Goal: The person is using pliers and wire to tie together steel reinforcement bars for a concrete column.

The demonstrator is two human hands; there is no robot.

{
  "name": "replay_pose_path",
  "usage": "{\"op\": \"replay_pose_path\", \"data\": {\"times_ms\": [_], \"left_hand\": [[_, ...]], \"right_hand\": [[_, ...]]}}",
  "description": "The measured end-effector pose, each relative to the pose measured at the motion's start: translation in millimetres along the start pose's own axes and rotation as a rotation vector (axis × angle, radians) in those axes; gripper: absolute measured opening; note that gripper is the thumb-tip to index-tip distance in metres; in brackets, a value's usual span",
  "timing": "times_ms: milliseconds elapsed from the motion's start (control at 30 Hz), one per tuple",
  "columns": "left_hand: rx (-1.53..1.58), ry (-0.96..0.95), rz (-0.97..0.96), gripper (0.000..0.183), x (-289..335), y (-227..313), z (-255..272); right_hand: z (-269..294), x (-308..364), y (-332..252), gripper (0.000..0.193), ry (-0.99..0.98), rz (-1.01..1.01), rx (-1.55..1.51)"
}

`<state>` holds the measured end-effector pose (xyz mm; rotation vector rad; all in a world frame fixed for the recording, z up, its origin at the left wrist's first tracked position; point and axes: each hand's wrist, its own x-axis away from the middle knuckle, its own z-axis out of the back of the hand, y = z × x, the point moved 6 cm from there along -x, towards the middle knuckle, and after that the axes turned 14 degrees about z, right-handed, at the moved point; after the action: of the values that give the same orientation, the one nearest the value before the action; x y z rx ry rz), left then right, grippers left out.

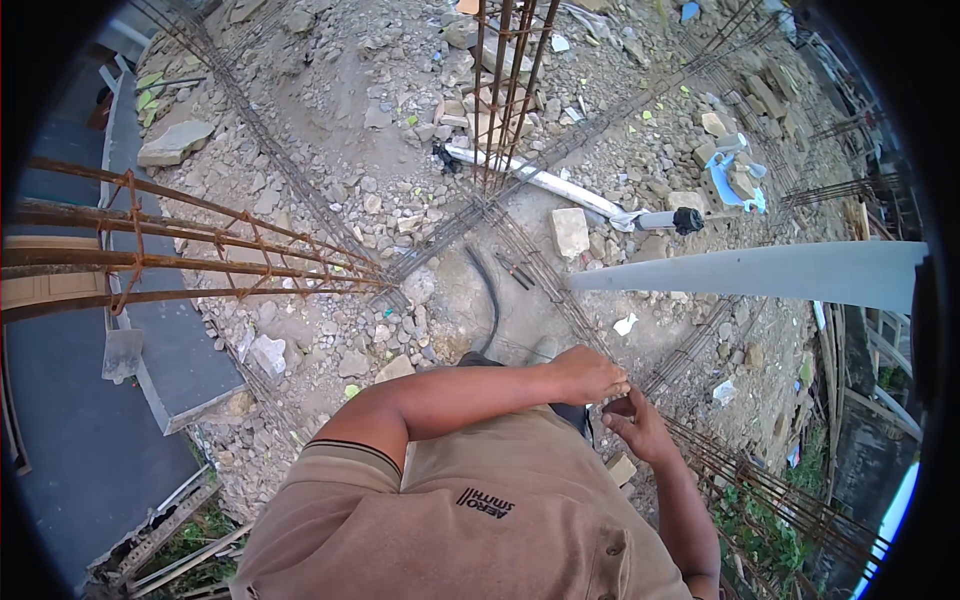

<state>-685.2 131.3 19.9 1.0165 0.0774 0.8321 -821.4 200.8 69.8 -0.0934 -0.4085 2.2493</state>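
My left hand point(588, 376) reaches across in front of my body, its fingers curled into a closed grip. Right beside it, my right hand point(643, 432) has its fingers bent, with the fingertips meeting those of the left. Whatever is between the fingers is too small or hidden to make out. Below the hands, a lattice of thin steel bars point(535, 250) runs along the ground. Two dark, slim handles point(516, 271) lie beside it, and a curved black hose-like strip point(488, 300) lies near my feet.
Rusty upright rebar columns stand at the left point(200, 255) and ahead point(508, 90). A thick grey pipe point(760, 272) extends from the right. A white pipe point(560, 187) lies on rubble point(350, 120). More steel cages point(760, 480) sit at lower right; a dark grey slab point(90, 430) is at left.
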Motion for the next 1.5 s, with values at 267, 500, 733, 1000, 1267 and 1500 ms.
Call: {"op": "replay_pose_path", "data": {"times_ms": [267,500,733,1000,1267,1500], "left_hand": [[0.599,0.138,0.142,0.047,-10,-63,67],[0.364,-0.126,-0.188,0.048,16,9,37],[-0.194,-0.083,-0.093,0.039,24,-40,40],[-0.356,0.218,0.057,0.039,-29,-175,51],[-0.05,0.144,-0.081,0.041,-90,-25,71],[-0.446,-0.318,-0.446,0.033,-48,37,5]], "right_hand": [[-5,47,31,0.02,-0.166,-0.305,-0.269],[71,81,102,0.026,0.336,-0.579,-0.146],[164,97,49,0.021,0.613,-0.778,-0.608],[112,133,-35,0.025,0.317,-0.503,-0.859],[-5,251,-54,0.025,-0.028,-0.928,-0.554],[18,324,-59,0.025,0.37,-0.915,-0.678]]}}
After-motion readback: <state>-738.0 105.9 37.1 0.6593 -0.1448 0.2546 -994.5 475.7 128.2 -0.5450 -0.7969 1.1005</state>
